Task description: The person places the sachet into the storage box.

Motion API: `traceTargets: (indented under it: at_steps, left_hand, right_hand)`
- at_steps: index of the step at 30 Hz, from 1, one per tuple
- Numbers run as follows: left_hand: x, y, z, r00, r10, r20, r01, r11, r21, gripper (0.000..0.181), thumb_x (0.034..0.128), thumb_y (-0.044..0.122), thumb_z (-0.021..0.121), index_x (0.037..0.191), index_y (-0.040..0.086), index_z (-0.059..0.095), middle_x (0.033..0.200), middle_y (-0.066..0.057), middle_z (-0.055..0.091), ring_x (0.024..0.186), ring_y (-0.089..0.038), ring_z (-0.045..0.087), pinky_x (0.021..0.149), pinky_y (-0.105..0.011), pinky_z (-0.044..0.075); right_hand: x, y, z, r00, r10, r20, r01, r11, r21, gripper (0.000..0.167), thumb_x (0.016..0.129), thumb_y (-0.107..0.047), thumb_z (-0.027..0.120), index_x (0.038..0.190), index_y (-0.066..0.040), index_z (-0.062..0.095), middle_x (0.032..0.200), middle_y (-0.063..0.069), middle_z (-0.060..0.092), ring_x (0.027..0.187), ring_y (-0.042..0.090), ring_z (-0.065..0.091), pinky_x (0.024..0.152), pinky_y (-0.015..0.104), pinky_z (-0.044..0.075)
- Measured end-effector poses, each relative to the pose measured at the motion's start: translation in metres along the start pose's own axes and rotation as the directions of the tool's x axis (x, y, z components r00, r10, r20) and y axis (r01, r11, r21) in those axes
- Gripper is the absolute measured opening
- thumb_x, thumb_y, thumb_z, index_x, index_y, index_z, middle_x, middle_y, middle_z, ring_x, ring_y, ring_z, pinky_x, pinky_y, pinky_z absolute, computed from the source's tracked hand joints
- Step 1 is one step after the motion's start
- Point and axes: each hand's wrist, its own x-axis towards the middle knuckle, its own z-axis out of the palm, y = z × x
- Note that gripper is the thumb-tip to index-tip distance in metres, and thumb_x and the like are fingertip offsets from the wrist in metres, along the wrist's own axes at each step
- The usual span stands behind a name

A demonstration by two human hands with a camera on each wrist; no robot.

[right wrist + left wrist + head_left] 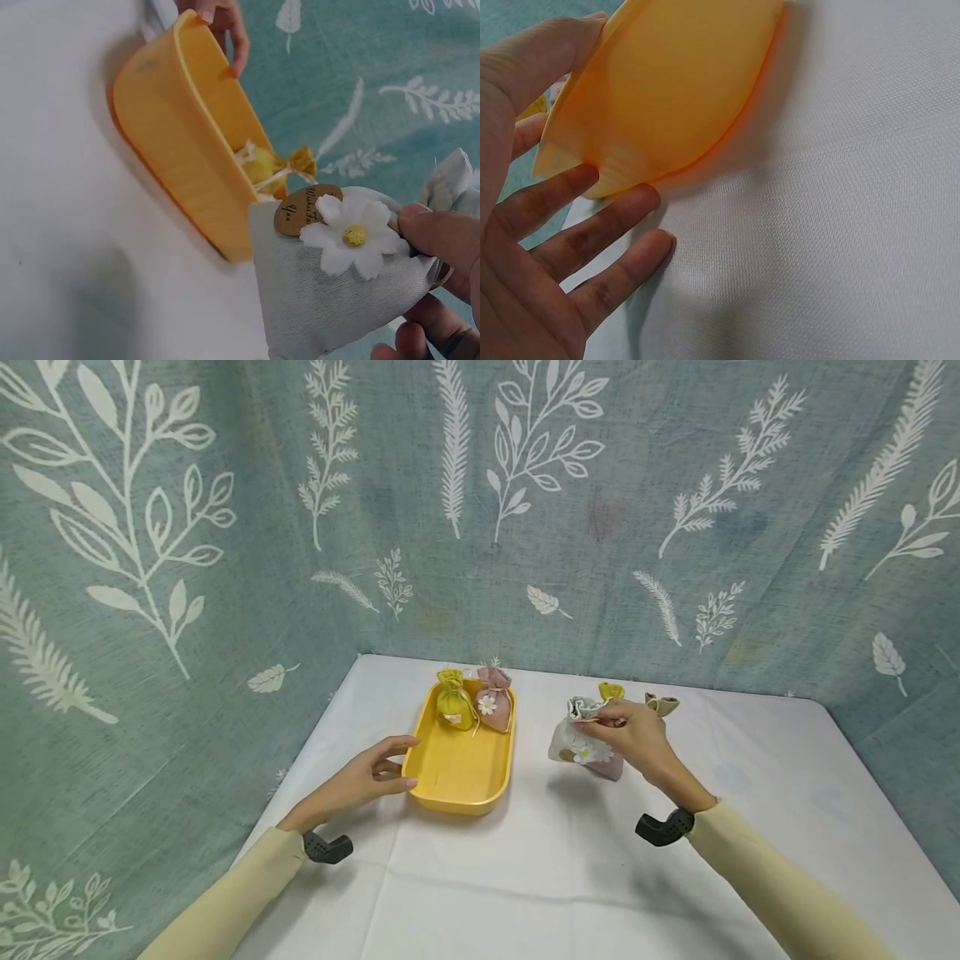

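My right hand (637, 739) pinches the gathered neck of a pale grey drawstring pouch (337, 292), held above the table. A white fabric daisy (355, 234) and a brown oval tag (300, 214) are on its front. With loosely bent fingers, my left hand (375, 768) touches the left side of a yellow tray (457, 808). At the tray's far end, a yellow-green pouch (454, 706) stands beside a pink pouch (495, 702). Behind my right hand show the tops of another yellow-green pouch (611, 691) and a beige pouch (662, 702), plus a pinkish pouch's lower corner (609, 768).
A white cloth (487, 893) covers the table. Grey-green curtains (555, 568) with white leaf prints hang behind it and along the sides. A black wrist device (665, 827) is on my right wrist, and another (327, 848) is on my left.
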Motion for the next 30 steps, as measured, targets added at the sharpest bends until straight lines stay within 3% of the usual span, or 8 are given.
traceTargets:
  at_steps: [12, 24, 30]
  left_hand:
    - [0.002, 0.002, -0.001, 1.000, -0.009, -0.006, 0.010, 1.000, 0.008, 0.079, 0.0899, 0.041, 0.081, 0.156, 0.025, 0.041, 0.157, -0.011, 0.043, 0.125, -0.029, 0.058, 0.102, -0.044, 0.052]
    - [0.000, 0.002, -0.001, 1.000, -0.021, -0.015, 0.021, 1.000, 0.008, 0.076, 0.0884, 0.043, 0.082, 0.153, 0.033, 0.044, 0.155, -0.007, 0.045, 0.124, -0.026, 0.059, 0.103, -0.046, 0.051]
    - [-0.001, 0.001, 0.000, 1.000, 0.002, -0.006, -0.002, 1.000, 0.004, 0.075, 0.0909, 0.040, 0.080, 0.155, 0.027, 0.042, 0.155, -0.012, 0.045, 0.124, -0.028, 0.060, 0.103, -0.047, 0.051]
  right_hand:
    - [0.022, -0.018, 0.028, 0.996, -0.091, 0.008, 0.091, 0.995, -0.031, 0.021, 0.088, -0.037, 0.083, 0.079, -0.019, 0.078, 0.079, 0.002, 0.059, 0.077, 0.021, 0.051, 0.068, 0.033, 0.041]
    - [0.041, -0.033, 0.067, 0.994, -0.103, 0.037, 0.101, 0.993, 0.067, 0.012, 0.089, -0.033, 0.083, 0.084, -0.022, 0.081, 0.083, 0.003, 0.064, 0.078, 0.021, 0.050, 0.068, 0.036, 0.041]
    - [0.048, -0.039, 0.081, 0.994, -0.094, 0.053, 0.090, 0.993, 0.077, 0.012, 0.089, -0.033, 0.083, 0.085, -0.022, 0.081, 0.084, 0.002, 0.064, 0.079, 0.021, 0.052, 0.066, 0.035, 0.042]
